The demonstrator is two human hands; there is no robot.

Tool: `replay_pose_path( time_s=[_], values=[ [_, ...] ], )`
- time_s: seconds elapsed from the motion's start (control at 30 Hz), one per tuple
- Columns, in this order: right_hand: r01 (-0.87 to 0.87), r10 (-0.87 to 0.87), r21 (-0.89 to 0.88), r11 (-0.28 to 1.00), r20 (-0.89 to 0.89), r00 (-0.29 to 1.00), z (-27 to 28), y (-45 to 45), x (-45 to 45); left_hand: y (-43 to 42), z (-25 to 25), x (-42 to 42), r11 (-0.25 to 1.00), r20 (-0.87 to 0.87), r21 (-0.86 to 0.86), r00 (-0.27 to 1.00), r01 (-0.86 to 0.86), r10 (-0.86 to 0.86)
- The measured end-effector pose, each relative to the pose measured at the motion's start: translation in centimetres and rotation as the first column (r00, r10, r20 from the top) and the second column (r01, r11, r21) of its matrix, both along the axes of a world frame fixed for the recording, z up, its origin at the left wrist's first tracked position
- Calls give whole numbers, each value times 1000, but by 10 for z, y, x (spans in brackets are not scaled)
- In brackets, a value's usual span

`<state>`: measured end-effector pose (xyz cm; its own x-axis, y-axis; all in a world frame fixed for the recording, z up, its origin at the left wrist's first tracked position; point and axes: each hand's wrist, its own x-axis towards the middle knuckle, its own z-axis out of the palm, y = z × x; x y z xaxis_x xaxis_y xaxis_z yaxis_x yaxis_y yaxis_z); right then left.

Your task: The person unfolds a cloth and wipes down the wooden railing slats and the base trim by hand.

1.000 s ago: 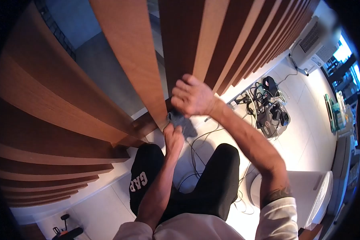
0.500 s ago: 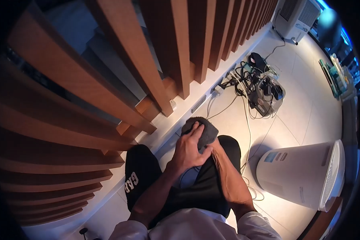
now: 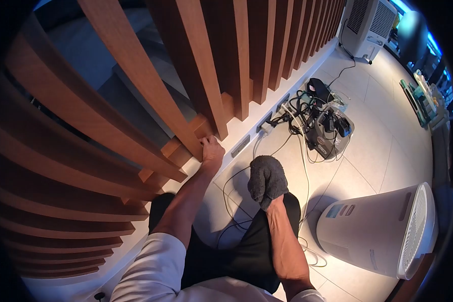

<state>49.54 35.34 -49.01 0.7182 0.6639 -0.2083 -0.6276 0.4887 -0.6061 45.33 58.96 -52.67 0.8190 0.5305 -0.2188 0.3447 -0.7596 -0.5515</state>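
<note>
My left hand (image 3: 213,152) reaches to the foot of a wooden slat (image 3: 178,118), on the white ledge below the slatted screen. Its fingers are curled together there, and what they pinch, if anything, is too small to make out. A dark grey towelling cloth (image 3: 267,177) is wrapped over my right hand like a mitt, above my right knee. The cloth hides the fingers of that hand; only the wrist and forearm show.
Power sockets (image 3: 240,147) line the low white wall. Tangled cables and adapters (image 3: 332,123) lie on the tiled floor (image 3: 372,156) ahead. A white cylindrical appliance (image 3: 367,229) stands at right, another white appliance (image 3: 370,25) at the far end. Thin cords (image 3: 226,201) run near my legs.
My left hand has let go of the cloth and moved forward-left to the slat's foot. The cloth now covers my right hand, which has shifted slightly right. The view has tilted a little.
</note>
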Motion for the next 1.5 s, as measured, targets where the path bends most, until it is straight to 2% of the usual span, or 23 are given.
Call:
replay_pose_path(
  time_s=[0.13,0.23,0.33,0.4,0.43,0.5,0.63,0.7,0.73,0.8,0.83,0.87,0.93,0.97,1.03,1.07,1.1,1.13,1.23,1.27,1.33,1.47,1.5],
  values=[
    [19,-16,54,998,-61,998,1,-5,-3,2,-13,-4,996,-12,85,1000,-2,3],
    [39,-42,29,999,117,992,13,-5,-5,-1,-13,-1,984,11,175,1000,17,-20],
    [25,-27,107,994,19,999,25,-1,-7,2,-13,-1,989,22,146,999,-36,33],
    [190,-195,-44,981,-223,955,23,3,-9,5,-13,-1,996,60,81,998,-33,28],
    [188,-193,-46,981,-226,955,19,3,-9,4,-13,-3,996,56,80,998,-35,31],
    [128,-128,-12,992,-57,990,11,1,-5,3,-9,-4,999,47,38,999,-11,9],
    [87,-89,31,996,88,992,5,1,1,-14,-1,-15,999,36,37,999,25,-26],
    [87,-85,94,992,-23,996,10,4,-1,-36,-5,-31,975,163,72,961,212,-221],
    [101,-98,93,990,-42,994,12,7,-3,-47,-14,-40,975,299,-22,932,221,-205],
    [200,-202,-27,979,-159,967,14,12,-3,-70,-19,-56,932,544,-203,826,300,-148],
    [212,-214,-32,977,-170,962,9,12,-3,-85,-10,-66,876,393,-433,919,211,-27],
    [149,-147,17,989,-79,986,0,12,-1,-92,-13,-69,873,383,-438,923,216,-36],
    [-12,-9,211,977,94,996,-24,11,6,-102,-20,-71,774,241,-628,925,-82,294],
    [-7,-12,209,978,91,996,-31,15,4,-103,-19,-68,772,237,-630,927,-81,291],
    [120,-118,137,983,-20,993,-44,20,-2,-94,-14,-59,673,141,-685,855,-280,500],
    [160,-154,110,981,-56,986,-46,21,-4,-81,-23,-50,698,255,-660,790,-279,557],
    [154,-154,92,984,-7,988,-43,20,-4,-64,-31,-39,720,361,-635,715,-282,599],
    [149,-151,85,985,20,988,-39,20,-3,-53,-25,-31,609,306,-723,638,-327,706],
    [121,-127,42,992,170,977,-25,17,0,-36,-39,-13,482,245,-807,550,-340,798],
    [116,-119,29,993,211,970,-18,16,1,-34,-54,-9,513,282,-794,550,-327,786],
    [290,-294,-48,956,-128,947,-1,20,-4,-40,-41,-3,502,256,-795,563,-340,786],
    [348,-357,-99,932,-98,929,-14,22,-5,-45,-39,-4,529,284,-767,547,-363,787],
    [268,-264,-57,962,71,962,-24,17,-2,-48,-31,-3,530,285,-767,547,-363,787]
  ],
)
